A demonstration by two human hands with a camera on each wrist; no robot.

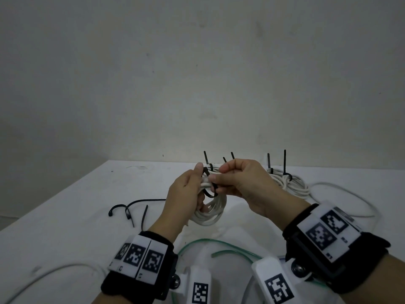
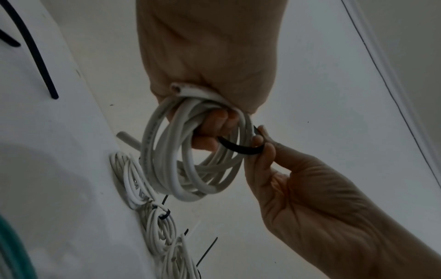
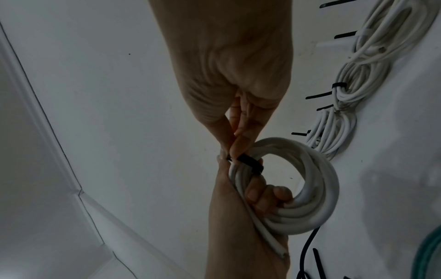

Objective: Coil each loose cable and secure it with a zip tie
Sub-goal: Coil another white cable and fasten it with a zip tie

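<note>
My left hand (image 1: pixel 186 194) grips a coil of white cable (image 1: pixel 210 212) above the table, fingers curled through its loops (image 2: pixel 210 130). A black zip tie (image 1: pixel 209 189) wraps round the bundle (image 2: pixel 241 149). My right hand (image 1: pixel 236 183) pinches that tie between thumb and fingertips (image 3: pixel 248 160) at the top of the coil (image 3: pixel 310 188). The cable's cut end (image 2: pixel 177 88) sticks out under my left palm.
Several tied white coils (image 1: pixel 287 181) with upright tie tails lie at the back right (image 3: pixel 353 79). Loose black zip ties (image 1: pixel 131 209) lie left of my hands. A green cable (image 1: pixel 219 249) and loose white cable (image 1: pixel 341 194) trail across the white table (image 1: pixel 65 216).
</note>
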